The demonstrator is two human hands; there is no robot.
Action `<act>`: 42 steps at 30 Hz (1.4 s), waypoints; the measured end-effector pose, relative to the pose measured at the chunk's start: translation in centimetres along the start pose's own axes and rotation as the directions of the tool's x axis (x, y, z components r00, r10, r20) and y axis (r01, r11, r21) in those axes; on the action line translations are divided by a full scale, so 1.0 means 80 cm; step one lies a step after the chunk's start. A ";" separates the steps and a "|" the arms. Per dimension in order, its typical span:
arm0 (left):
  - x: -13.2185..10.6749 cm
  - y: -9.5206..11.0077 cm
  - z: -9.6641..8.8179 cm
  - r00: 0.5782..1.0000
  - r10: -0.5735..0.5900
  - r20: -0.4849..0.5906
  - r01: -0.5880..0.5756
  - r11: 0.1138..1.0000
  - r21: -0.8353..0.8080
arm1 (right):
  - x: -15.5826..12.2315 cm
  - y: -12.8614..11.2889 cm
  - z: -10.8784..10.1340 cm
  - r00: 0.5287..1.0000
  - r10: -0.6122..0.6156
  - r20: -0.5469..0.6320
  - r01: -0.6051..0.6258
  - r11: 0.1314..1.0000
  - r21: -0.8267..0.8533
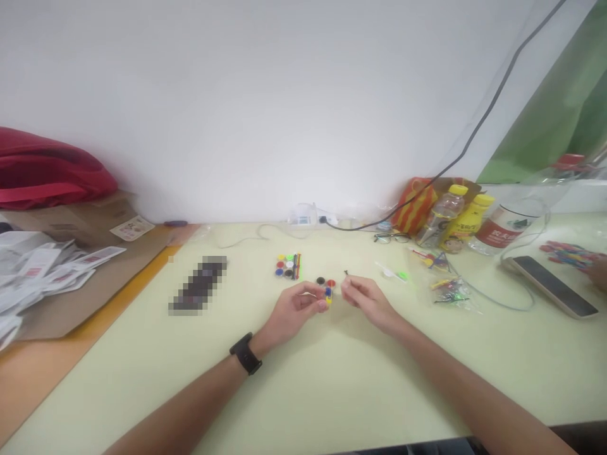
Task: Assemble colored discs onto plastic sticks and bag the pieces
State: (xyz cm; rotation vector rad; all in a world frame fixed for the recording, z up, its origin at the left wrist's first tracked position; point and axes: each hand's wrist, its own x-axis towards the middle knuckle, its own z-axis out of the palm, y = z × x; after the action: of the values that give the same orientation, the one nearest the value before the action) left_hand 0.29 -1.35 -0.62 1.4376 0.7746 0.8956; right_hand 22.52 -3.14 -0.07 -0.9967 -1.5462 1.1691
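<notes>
Small blue and yellow plastic pieces [328,295] are pinched between the thumb and fingers of my left hand [298,308], which wears a black watch on its wrist. Just to the right, my right hand [368,302] is closed, with a thin piece with a black tip [346,273] sticking up from its fingertips. Behind the held pieces are a black round piece [320,280] and a red round piece [331,284]. Farther back and left, several coloured round pieces [279,265] lie in rows beside thin coloured sticks [297,266].
White and green pieces [402,276] and clear bags of coloured parts [450,291] lie right. Bottles [465,221], glasses [391,238] and a phone [552,285] stand or lie beyond; another person's hand [598,273] is at the right edge. A pixelated dark object [199,285] lies left, near cardboard [104,278].
</notes>
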 end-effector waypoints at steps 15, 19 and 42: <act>-0.001 -0.004 0.002 0.983 0.185 0.019 -0.186 0.969 0.163 | 0.000 0.005 0.016 0.990 0.044 0.131 -0.053 0.996 0.069; -0.004 -0.002 0.002 0.976 0.217 0.020 -0.210 0.911 0.355 | 0.003 0.008 0.006 0.997 0.013 0.070 -0.016 0.999 0.033; -0.002 -0.022 0.001 0.961 0.259 0.091 -0.251 0.694 0.674 | 0.005 0.004 -0.097 0.990 0.091 0.111 0.032 0.617 -0.787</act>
State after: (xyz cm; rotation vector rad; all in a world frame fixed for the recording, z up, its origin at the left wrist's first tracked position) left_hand 0.38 -1.38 -2.42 2.2455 0.9862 0.8616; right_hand 29.96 -0.99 0.62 -1.5294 -2.2472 0.5277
